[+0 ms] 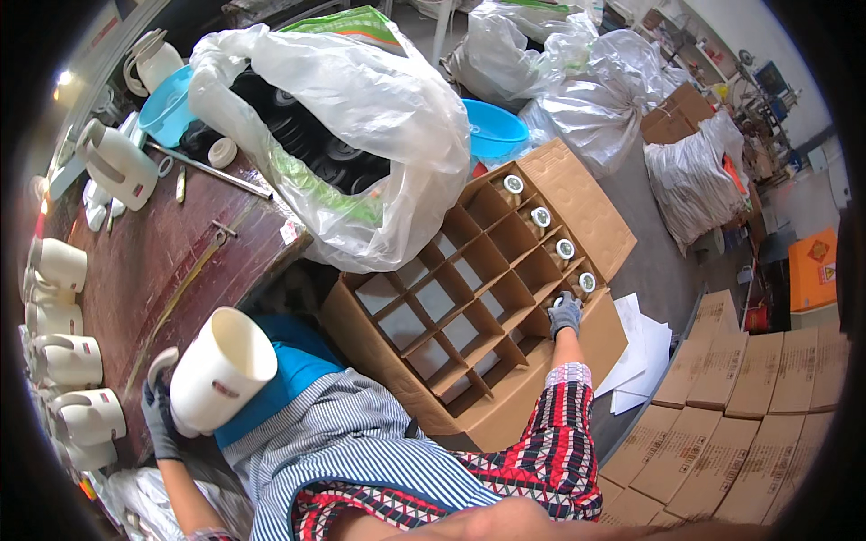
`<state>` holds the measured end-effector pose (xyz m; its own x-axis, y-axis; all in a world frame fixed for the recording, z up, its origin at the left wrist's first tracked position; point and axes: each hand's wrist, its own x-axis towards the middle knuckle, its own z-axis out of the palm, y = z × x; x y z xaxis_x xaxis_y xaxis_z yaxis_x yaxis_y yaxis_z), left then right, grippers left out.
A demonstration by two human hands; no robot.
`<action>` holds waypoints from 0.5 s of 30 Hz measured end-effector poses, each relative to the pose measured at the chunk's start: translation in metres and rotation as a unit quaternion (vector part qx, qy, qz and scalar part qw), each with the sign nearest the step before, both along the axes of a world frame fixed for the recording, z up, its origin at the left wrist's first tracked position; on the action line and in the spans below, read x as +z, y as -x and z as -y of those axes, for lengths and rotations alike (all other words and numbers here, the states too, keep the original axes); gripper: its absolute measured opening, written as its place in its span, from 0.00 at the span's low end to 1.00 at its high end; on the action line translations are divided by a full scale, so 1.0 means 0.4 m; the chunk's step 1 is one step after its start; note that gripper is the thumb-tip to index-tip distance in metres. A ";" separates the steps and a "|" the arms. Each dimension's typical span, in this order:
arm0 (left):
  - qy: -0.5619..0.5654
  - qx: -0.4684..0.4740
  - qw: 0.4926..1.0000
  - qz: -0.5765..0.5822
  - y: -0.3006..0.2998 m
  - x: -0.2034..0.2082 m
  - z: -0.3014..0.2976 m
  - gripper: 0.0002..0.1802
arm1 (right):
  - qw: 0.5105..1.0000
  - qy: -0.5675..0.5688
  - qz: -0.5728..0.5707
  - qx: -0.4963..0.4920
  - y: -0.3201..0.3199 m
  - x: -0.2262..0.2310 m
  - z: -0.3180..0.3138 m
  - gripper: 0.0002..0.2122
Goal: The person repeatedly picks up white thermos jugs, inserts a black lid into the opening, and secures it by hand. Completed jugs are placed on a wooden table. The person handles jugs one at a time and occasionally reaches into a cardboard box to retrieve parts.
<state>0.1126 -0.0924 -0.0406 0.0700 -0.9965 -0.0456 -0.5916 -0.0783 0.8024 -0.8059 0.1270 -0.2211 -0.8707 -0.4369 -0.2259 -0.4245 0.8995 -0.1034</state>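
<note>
My left hand (161,419), in a grey glove, is closed around the handle of a white plastic jug body (209,383). The jug tilts beside my lap, its wide open end facing up and right. My gloved right hand (566,316) reaches into a near-right cell of a divided cardboard box (505,419). Its fingers close around a glass flask liner, mostly hidden, with only a pale rim showing between them. Along the box's right side stand several similar liners (566,249) with round, white-ringed tops.
A large plastic bag of black round parts (347,167) leans over the box's far side. More white jugs (70,361) line the left of the dark red table (153,279). Stacked cartons (704,451) stand at the right, with paper sheets (636,352) beside the box. Blue basins (494,129) lie behind.
</note>
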 end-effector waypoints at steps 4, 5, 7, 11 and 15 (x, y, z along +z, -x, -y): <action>-0.064 -0.045 0.997 -0.013 -0.047 0.013 0.133 0.36 | 0.991 0.093 -0.030 0.096 0.083 0.070 -0.087 0.28; 0.026 -0.076 0.965 0.251 0.028 0.048 0.163 0.36 | 0.982 0.107 -0.080 0.136 0.094 0.144 -0.099 0.26; 0.176 -0.073 0.891 0.411 0.281 0.228 0.133 0.37 | 0.969 0.056 -0.085 0.226 0.013 0.445 -0.005 0.22; 0.146 -0.387 0.910 0.010 0.850 0.358 0.056 0.56 | 0.913 0.078 0.035 0.399 -0.246 1.000 0.135 0.26; 0.176 -0.545 0.803 -0.164 1.177 0.306 0.019 0.75 | 0.787 0.172 0.108 0.582 -0.433 1.165 0.317 0.34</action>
<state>-0.3581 -0.1002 0.0818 -0.8108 -0.4131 0.4146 0.0934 0.6079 0.7885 -0.6325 0.0001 0.2451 0.2075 -0.9782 -0.0077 -0.8798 -0.1832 -0.4387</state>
